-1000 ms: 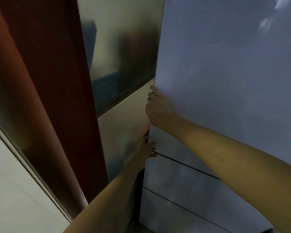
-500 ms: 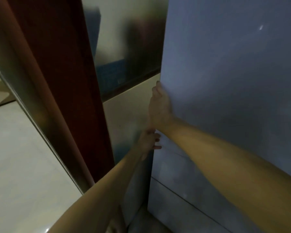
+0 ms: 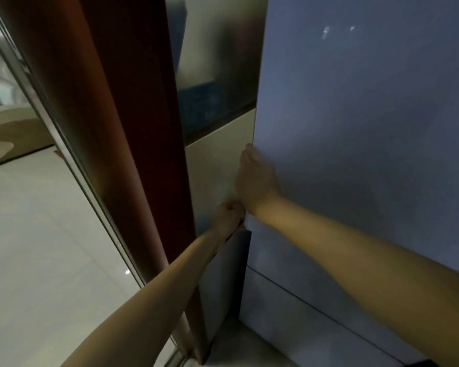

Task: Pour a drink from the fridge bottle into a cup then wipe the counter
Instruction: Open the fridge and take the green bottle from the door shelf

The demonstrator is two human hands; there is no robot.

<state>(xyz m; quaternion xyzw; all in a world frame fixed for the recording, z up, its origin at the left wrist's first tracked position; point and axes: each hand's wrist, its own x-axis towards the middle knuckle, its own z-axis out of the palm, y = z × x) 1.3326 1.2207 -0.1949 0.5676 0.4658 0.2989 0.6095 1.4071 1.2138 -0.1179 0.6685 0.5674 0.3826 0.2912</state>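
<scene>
A tall pale grey-blue fridge door point(image 3: 361, 133) fills the right half of the view, with a lower drawer front point(image 3: 302, 327) below it. My right hand point(image 3: 255, 178) grips the door's left edge, fingers curled round behind it. My left hand point(image 3: 229, 215) sits just below, fingers curled at the bottom corner of the same edge. The inside of the fridge, the bottle and the cup are out of sight.
A dark red-brown door frame point(image 3: 133, 144) stands close on the left of the fridge, with a frosted glass panel point(image 3: 217, 75) and cream wall point(image 3: 217, 170) between them. Pale tiled floor point(image 3: 37, 247) lies to the left.
My view has drifted left and down. My right hand turned more edge-on along the door's rim, and my left hand's fingers have curled tighter at the lower corner.
</scene>
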